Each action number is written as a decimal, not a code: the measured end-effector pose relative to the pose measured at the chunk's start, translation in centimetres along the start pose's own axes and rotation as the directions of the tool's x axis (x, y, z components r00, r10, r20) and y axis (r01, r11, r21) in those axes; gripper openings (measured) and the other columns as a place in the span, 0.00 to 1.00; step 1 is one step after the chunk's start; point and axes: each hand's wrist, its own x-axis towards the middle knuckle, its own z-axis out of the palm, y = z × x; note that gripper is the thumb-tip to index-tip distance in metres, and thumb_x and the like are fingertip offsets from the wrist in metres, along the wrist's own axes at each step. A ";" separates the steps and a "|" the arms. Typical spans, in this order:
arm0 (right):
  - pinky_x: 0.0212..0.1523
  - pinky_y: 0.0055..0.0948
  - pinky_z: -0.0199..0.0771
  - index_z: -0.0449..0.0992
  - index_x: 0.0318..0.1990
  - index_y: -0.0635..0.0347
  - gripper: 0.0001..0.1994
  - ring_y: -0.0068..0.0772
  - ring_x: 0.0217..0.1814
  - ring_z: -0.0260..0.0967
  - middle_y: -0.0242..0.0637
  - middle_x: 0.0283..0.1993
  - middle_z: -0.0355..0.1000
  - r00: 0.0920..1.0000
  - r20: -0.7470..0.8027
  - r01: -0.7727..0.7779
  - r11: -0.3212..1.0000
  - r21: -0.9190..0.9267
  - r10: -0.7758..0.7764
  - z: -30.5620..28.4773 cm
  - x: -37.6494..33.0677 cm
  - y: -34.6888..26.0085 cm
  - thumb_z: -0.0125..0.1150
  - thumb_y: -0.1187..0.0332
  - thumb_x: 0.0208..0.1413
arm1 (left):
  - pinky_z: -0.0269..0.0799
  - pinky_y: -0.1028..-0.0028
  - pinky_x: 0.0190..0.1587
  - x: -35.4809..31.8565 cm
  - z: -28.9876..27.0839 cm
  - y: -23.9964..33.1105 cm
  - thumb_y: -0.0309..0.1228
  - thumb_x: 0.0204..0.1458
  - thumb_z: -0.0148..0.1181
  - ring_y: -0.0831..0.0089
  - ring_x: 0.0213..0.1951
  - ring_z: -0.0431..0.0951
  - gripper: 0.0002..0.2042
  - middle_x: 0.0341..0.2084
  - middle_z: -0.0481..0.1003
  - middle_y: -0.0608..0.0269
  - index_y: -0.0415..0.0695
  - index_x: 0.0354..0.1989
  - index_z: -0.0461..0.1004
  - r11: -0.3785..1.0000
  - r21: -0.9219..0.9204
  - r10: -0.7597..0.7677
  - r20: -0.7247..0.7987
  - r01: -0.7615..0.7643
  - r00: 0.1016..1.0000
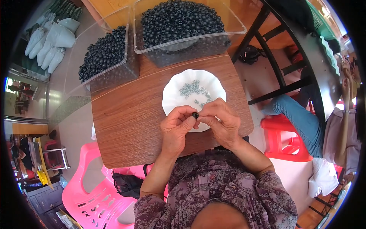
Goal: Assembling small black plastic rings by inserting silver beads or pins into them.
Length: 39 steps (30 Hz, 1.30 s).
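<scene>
We see a brown wood-grain table [126, 126] taking up the middle of the view, with its near edge just in front of the person's patterned top [221, 175]. To the right, beyond the table, we note another person's leg in blue jeans [305, 118], beside a red plastic stool [271, 126]. A pink plastic chair [78, 196] stands at the lower left and bears a black bag [127, 185]. At the table's far edge we find two clear bins side by side, the wider bin [179, 57] on the right and the narrower bin [114, 78] on the left, both heaped with small, rounded black pieces. Nearer the person lies a white plate [171, 91] with a scalloped rim. Over its near edge we observe the two hands close together: the left hand [176, 122] pinches a single black piece [195, 115] between thumb and fingers, while the right hand [224, 122] has its thumb and forefinger drawn together at the piece's right side; we cannot tell whether they grip anything. Smallest of all, pale, translucent bits [189, 89] lie scattered on the plate.
</scene>
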 end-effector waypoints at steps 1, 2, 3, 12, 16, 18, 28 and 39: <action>0.33 0.24 0.67 0.75 0.30 0.65 0.08 0.28 0.33 0.67 0.36 0.31 0.70 1.000 -0.002 0.014 1.000 -0.008 -0.014 0.0 0.0 0.0 0.65 0.82 0.40 | 0.70 0.80 0.35 0.0 0.0 -0.1 0.21 0.50 0.58 0.78 0.29 0.72 0.09 0.30 0.73 0.63 0.35 0.40 0.71 1.000 -0.002 0.000 -0.001 0.000 1.000; 0.32 0.24 0.66 0.75 0.30 0.65 0.08 0.29 0.33 0.67 0.36 0.31 0.70 1.000 -0.004 0.028 0.999 -0.016 -0.028 0.0 0.0 0.1 0.65 0.81 0.39 | 0.70 0.79 0.34 0.0 0.0 -0.1 0.21 0.50 0.58 0.78 0.29 0.72 0.09 0.30 0.73 0.63 0.35 0.40 0.71 1.000 0.017 0.008 0.004 -0.008 1.000; 0.32 0.24 0.66 0.75 0.30 0.65 0.08 0.29 0.33 0.67 0.36 0.31 0.70 1.000 -0.003 0.027 0.999 -0.016 -0.027 0.0 -0.1 0.1 0.65 0.81 0.39 | 0.70 0.79 0.34 -0.1 -0.1 -0.2 0.21 0.50 0.58 0.77 0.29 0.72 0.09 0.29 0.73 0.63 0.35 0.40 0.71 0.999 0.035 0.015 0.009 -0.016 1.000; 0.32 0.25 0.66 0.76 0.30 0.63 0.08 0.30 0.32 0.67 0.37 0.30 0.70 0.999 0.021 0.034 0.999 -0.031 -0.033 0.0 0.0 0.0 0.66 0.80 0.39 | 0.70 0.80 0.34 -0.3 -0.1 -0.5 0.21 0.50 0.57 0.77 0.29 0.72 0.09 0.29 0.73 0.63 0.34 0.40 0.72 0.999 0.009 -0.030 -0.025 0.030 0.999; 0.32 0.24 0.67 0.77 0.30 0.64 0.08 0.28 0.33 0.67 0.36 0.31 0.70 1.000 0.023 -0.017 1.000 0.005 0.016 0.1 -0.3 -0.1 0.65 0.81 0.39 | 0.70 0.80 0.34 -0.4 -0.3 -0.8 0.21 0.50 0.58 0.77 0.29 0.72 0.09 0.30 0.73 0.63 0.34 0.40 0.72 1.000 0.003 -0.026 -0.019 0.026 0.999; 0.32 0.23 0.67 0.77 0.30 0.64 0.08 0.28 0.34 0.66 0.36 0.31 0.70 0.998 0.024 -0.053 0.998 0.041 0.052 0.1 -0.5 0.0 0.64 0.82 0.40 | 0.70 0.80 0.34 -0.4 -0.5 -1.0 0.21 0.49 0.58 0.77 0.29 0.72 0.09 0.30 0.74 0.63 0.34 0.40 0.72 1.000 -0.018 -0.021 -0.015 0.020 1.000; 0.37 0.21 0.66 0.76 0.32 0.67 0.10 0.24 0.36 0.65 0.36 0.34 0.70 0.970 0.055 -0.242 0.941 0.235 0.235 0.2 -0.6 0.1 0.63 0.85 0.40 | 0.69 0.79 0.35 -0.2 -0.6 -1.0 0.20 0.49 0.59 0.77 0.29 0.72 0.09 0.30 0.73 0.63 0.34 0.39 0.73 0.997 -0.073 -0.041 -0.022 0.040 0.999; 0.35 0.21 0.66 0.74 0.32 0.66 0.10 0.24 0.35 0.65 0.35 0.34 0.70 0.969 0.036 -0.247 0.956 0.161 0.245 0.1 -0.8 0.5 0.62 0.86 0.41 | 0.70 0.80 0.34 -0.2 -0.8 -1.2 0.20 0.49 0.59 0.78 0.29 0.73 0.09 0.29 0.74 0.63 0.34 0.39 0.73 0.999 0.014 -0.040 -0.022 0.040 0.999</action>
